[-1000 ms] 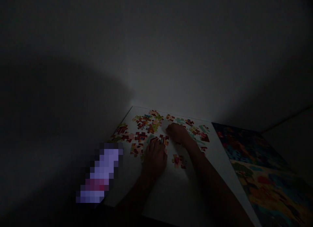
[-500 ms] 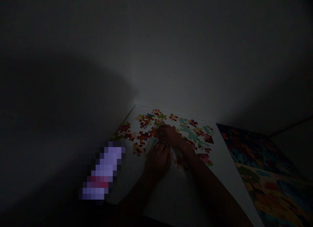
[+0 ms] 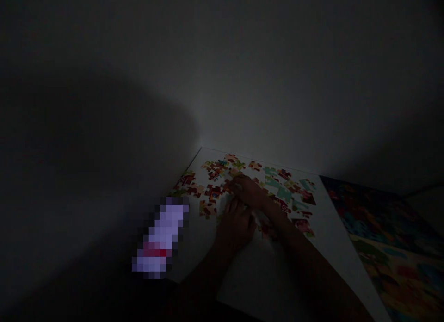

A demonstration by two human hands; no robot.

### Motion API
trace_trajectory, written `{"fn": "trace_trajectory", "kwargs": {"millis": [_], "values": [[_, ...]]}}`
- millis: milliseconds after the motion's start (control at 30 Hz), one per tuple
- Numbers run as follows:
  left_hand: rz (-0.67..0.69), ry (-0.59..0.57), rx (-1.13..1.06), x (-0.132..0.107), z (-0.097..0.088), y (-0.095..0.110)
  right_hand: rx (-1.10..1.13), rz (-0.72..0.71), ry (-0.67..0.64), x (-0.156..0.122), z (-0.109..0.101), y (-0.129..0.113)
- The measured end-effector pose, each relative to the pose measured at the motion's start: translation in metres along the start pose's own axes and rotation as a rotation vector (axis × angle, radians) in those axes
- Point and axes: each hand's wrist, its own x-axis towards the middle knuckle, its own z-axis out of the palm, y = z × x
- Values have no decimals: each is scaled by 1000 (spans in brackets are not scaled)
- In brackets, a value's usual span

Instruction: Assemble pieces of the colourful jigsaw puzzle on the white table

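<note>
The scene is very dark. Loose colourful puzzle pieces (image 3: 281, 187) lie scattered over the far part of a white board (image 3: 326, 229). My left hand (image 3: 237, 224) rests palm down on the board among the pieces, fingers pointing away and lightly curled. My right hand (image 3: 249, 191) lies just beyond it, fingers bent over pieces near the middle of the scatter; the two hands almost touch. Whether either hand grips a piece is lost in the dark.
A colourful picture sheet (image 3: 385, 234) lies to the right of the board. A blurred-out bright purple and red patch (image 3: 160, 238) sits at the board's left edge. A plain wall rises right behind the board.
My right hand has moved left from the right part of the scatter to its middle, close to my left hand. The view has shifted slightly, so everything sits further right.
</note>
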Motion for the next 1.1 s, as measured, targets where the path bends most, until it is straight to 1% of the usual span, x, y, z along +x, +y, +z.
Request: {"fn": "trace_trajectory", "kwargs": {"millis": [133, 267, 433, 567, 633, 767, 833, 900, 1000, 1100], "values": [[-12, 5, -2, -1, 2, 0, 52, -32, -9, 2, 3, -8], [-5, 12, 1, -3, 4, -1, 86, -51, -34, 7, 11, -20], [-40, -87, -28, -4, 5, -1, 113, -90, -67, 16, 20, -38], [-101, -165, -47, -3, 4, -1, 42, -128, -116, 25, 21, -52], [-118, -183, -65, -3, 5, -3, -8, -108, -140, 31, 21, -59], [-164, -231, -116, -5, 10, -9, -80, -14, -158, 44, 25, -74], [-204, -251, -124, -5, 13, -11, -116, 2, -180, 51, 29, -80], [-209, -256, -124, -6, 16, -13, -151, 2, -210, 57, 34, -85], [-181, -234, -131, -7, 21, -16, -180, 23, -222, 63, 39, -88], [-179, -177, -127, -9, 26, -17, -178, 81, -238, 69, 40, -88]]}}
